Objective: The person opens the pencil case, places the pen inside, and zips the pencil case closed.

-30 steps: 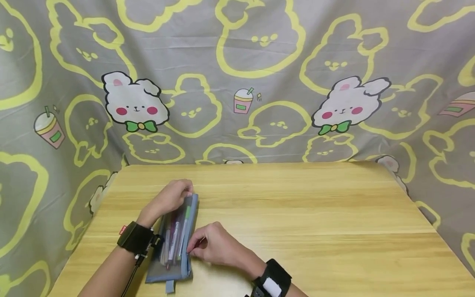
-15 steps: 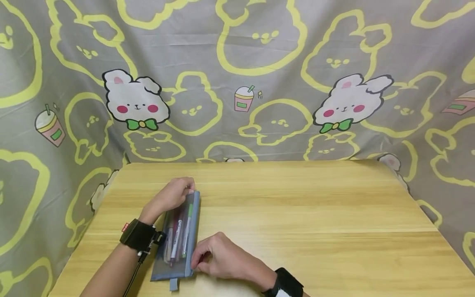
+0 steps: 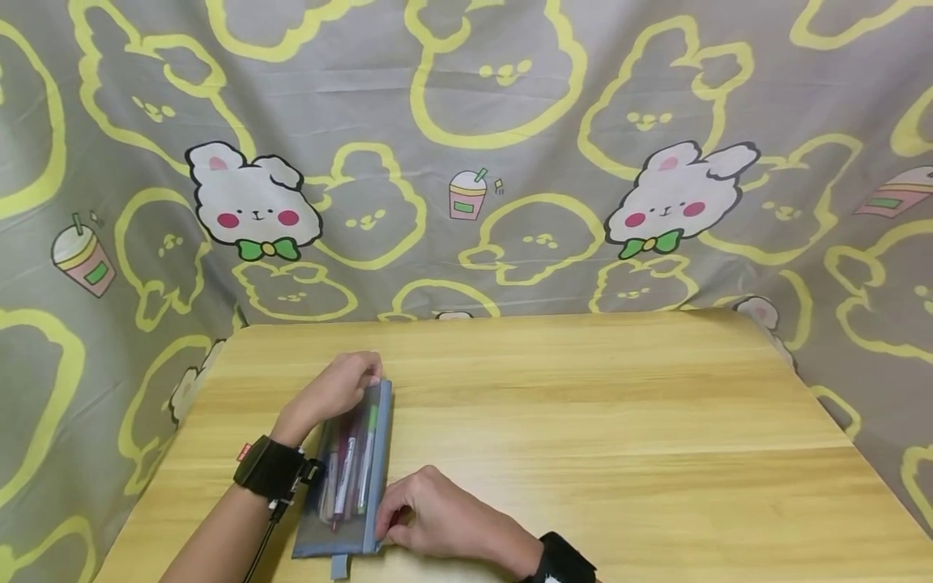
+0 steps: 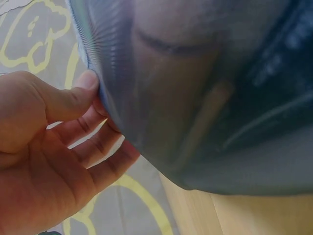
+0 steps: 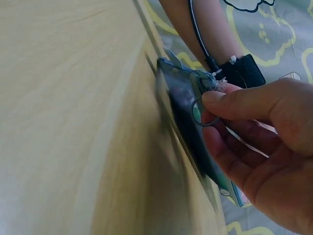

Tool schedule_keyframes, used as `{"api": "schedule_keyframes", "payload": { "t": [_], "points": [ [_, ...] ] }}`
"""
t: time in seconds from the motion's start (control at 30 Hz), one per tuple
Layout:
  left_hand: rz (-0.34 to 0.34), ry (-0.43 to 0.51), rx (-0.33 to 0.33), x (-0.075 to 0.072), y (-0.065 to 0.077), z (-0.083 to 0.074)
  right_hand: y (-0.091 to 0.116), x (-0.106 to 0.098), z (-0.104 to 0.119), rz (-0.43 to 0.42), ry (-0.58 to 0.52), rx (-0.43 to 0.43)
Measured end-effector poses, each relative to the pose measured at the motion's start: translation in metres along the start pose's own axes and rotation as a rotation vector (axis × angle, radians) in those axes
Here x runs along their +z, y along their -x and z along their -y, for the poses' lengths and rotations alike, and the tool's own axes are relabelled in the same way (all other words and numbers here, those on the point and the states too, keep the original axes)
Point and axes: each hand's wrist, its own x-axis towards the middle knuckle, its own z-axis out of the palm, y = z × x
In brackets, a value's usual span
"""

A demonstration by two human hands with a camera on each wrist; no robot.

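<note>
A see-through blue-grey pencil case stands tilted over the left part of the table, its zipper edge to the right. Several pens show through its side, one with a green part. At the far end, my left hand pinches the top corner; the left wrist view shows the thumb against the case's edge. My right hand is at the near end of the zipper. In the right wrist view, its thumb and forefinger pinch the zipper pull, which has a metal ring.
The wood-grain table stretches away to the right and back. A grey curtain with yellow outlines and white rabbits hangs round its far and side edges. A fabric tab sticks out from the case's near end.
My right hand has slid along the zipper edge toward the near end of the pencil case. The left hand keeps its hold on the far corner. The head view has shifted slightly.
</note>
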Motion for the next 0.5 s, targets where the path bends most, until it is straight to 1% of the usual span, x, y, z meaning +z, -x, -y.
{"api": "schedule_keyframes", "payload": {
  "t": [0.17, 0.3, 0.37, 0.5],
  "points": [
    [0.011, 0.003, -0.008, -0.0018, 0.0004, -0.0022, 0.0029, -0.0015, -0.0023, 0.000, 0.013, 0.032],
    [0.022, -0.009, -0.006, -0.0002, 0.0031, -0.0003, 0.0044, 0.0008, -0.0044, 0.025, 0.013, 0.061],
    [0.015, -0.005, -0.002, 0.0012, 0.0052, 0.0009, 0.0050, 0.0026, -0.0052, 0.041, 0.015, 0.077],
    [-0.016, 0.034, 0.016, 0.0038, 0.0083, 0.0008, 0.0080, 0.0029, -0.0065, 0.068, 0.042, 0.096]
  ]
}}
